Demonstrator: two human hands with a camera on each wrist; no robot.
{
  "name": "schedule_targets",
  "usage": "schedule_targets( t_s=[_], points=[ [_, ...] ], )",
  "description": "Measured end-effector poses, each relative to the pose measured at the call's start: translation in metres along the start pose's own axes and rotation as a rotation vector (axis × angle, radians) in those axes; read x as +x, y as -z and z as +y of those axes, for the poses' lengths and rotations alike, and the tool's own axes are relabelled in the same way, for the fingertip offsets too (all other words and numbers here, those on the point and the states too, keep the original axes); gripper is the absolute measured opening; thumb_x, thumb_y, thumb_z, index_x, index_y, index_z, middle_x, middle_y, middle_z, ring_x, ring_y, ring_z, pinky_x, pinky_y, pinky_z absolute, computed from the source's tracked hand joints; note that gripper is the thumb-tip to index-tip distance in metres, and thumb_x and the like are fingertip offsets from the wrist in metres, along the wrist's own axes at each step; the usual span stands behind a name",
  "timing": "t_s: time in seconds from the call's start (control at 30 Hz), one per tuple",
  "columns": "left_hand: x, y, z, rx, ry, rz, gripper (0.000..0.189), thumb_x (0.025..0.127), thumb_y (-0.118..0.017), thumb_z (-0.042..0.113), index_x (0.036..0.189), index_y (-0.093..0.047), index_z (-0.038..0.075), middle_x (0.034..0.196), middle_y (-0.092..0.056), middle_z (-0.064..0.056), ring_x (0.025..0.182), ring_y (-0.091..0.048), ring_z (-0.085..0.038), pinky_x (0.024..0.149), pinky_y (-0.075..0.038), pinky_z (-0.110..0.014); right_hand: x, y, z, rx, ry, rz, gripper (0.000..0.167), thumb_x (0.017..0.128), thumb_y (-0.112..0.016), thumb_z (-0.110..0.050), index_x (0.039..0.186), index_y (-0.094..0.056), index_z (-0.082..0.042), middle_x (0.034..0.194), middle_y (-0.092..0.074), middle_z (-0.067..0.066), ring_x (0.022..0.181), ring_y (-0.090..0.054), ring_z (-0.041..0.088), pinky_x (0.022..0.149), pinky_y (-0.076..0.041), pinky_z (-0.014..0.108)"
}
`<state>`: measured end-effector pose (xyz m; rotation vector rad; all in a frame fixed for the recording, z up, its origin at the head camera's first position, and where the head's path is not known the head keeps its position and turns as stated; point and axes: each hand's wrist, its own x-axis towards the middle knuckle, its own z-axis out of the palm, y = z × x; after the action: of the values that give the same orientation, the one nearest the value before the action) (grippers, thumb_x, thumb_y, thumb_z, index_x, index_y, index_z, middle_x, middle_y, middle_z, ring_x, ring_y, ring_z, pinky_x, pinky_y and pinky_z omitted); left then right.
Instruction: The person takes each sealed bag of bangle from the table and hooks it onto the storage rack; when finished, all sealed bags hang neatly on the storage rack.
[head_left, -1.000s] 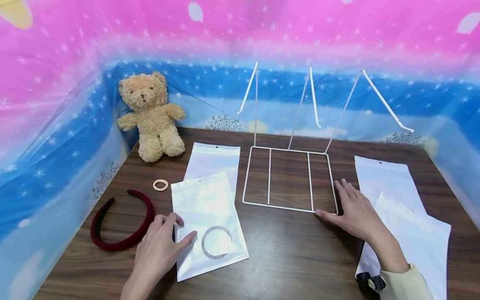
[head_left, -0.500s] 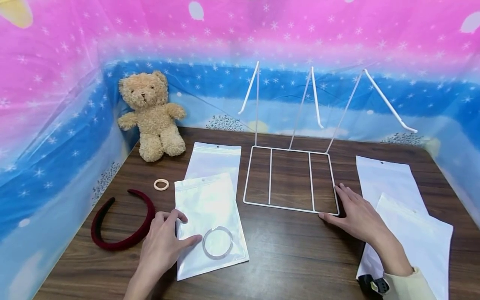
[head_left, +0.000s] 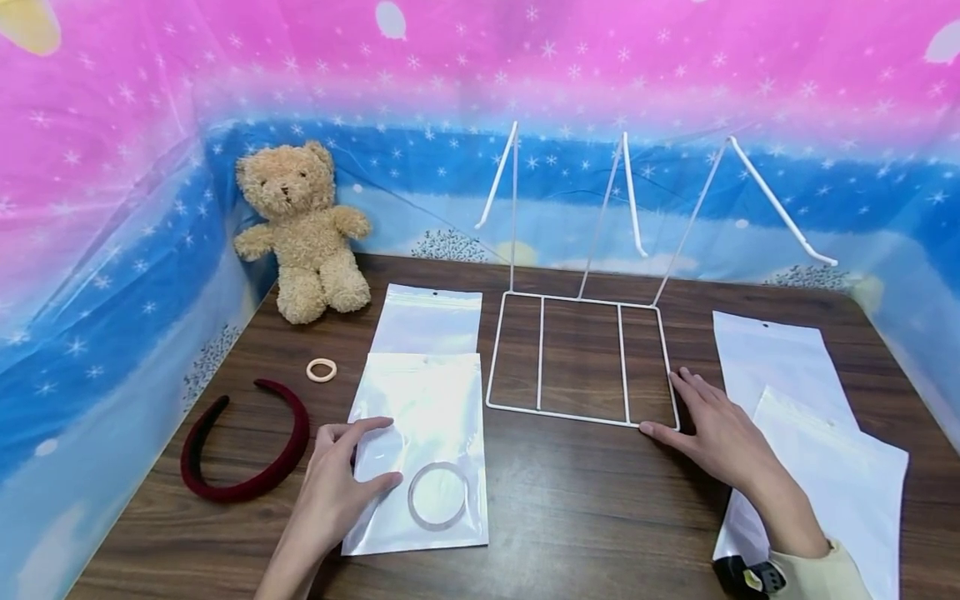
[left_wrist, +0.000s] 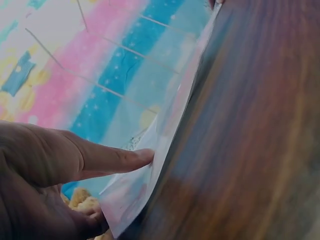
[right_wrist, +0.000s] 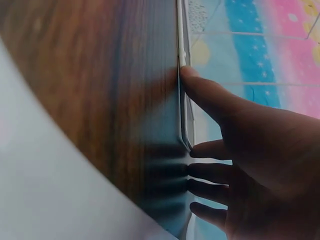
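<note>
In the head view my left hand [head_left: 330,483] lies at the left side of a white zip pouch [head_left: 431,392], thumb and index finger spread on its surface. The left wrist view shows the thumb [left_wrist: 115,160] touching the pouch. A clear ring [head_left: 438,497] shows at the pouch's lower part. The top of another white pouch [head_left: 427,321] sticks out behind it. My right hand [head_left: 720,433] rests at the front right corner of a white wire rack [head_left: 581,415], thumb on the front bar and fingers along the right side.
Left of the pouches lie a dark red headband [head_left: 292,458] and a small pale wooden ring [head_left: 321,371]. A teddy bear [head_left: 307,233] sits in the back left corner. Two white pouches [head_left: 772,350] overlap at the right, partly under my forearm. The rack's upright arms [head_left: 630,196] rise before the printed backdrop.
My left hand has turned the front pouch so that its edges now line up more with the pouch behind. My right hand has shifted slightly toward me at the rack's corner.
</note>
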<state>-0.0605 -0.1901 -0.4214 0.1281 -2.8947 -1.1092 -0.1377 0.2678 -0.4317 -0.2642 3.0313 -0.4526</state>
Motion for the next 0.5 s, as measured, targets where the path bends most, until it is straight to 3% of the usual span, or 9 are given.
schedule_targets(
  t_s=[0.23,0.33,0.43,0.5],
  points=[
    [-0.0018,0.0011,-0.0043,-0.022,-0.051,0.013,0.059,0.072,-0.088,0.015,0.127,-0.066,0.011,0.134,-0.054,-0.019,0.122,-0.051,-0.041,0.096,-0.044,-0.053,-0.0034,-0.0026,0.0023,0.006,0.013,0.022,0.102,0.085,-0.055,-0.071,0.152,-0.030,0.000,0.153,-0.027,0.030,0.136,-0.027,0.051,0.100,-0.029,0.069],
    [-0.0040,0.0005,-0.0053,-0.050,-0.064,0.069,0.053,0.075,-0.086,0.012,0.125,-0.068,0.011,0.132,-0.057,-0.016,0.100,-0.063,-0.030,0.082,-0.053,-0.038,-0.0049,-0.0038,0.0037,0.013,0.019,0.026,0.100,0.086,-0.055,-0.071,0.154,-0.028,-0.002,0.154,-0.026,0.028,0.137,-0.026,0.050,0.100,-0.029,0.069],
    [-0.0063,0.0010,-0.0065,-0.116,-0.103,0.149,0.043,0.077,-0.083,0.005,0.118,-0.073,0.014,0.124,-0.062,-0.008,0.075,-0.060,-0.015,0.062,-0.051,-0.023,-0.0059,-0.0050,0.0060,0.030,0.021,0.028,0.099,0.087,-0.055,-0.070,0.155,-0.026,-0.004,0.155,-0.025,0.026,0.138,-0.024,0.049,0.100,-0.028,0.070],
    [-0.0074,0.0023,-0.0078,-0.171,-0.137,0.191,0.040,0.078,-0.082,0.001,0.114,-0.074,0.017,0.119,-0.064,-0.002,0.071,-0.059,-0.011,0.059,-0.050,-0.018,-0.0060,-0.0063,0.0079,0.043,0.023,0.031,0.098,0.087,-0.055,-0.070,0.155,-0.025,-0.006,0.156,-0.024,0.025,0.139,-0.024,0.048,0.101,-0.027,0.070]
  ],
)
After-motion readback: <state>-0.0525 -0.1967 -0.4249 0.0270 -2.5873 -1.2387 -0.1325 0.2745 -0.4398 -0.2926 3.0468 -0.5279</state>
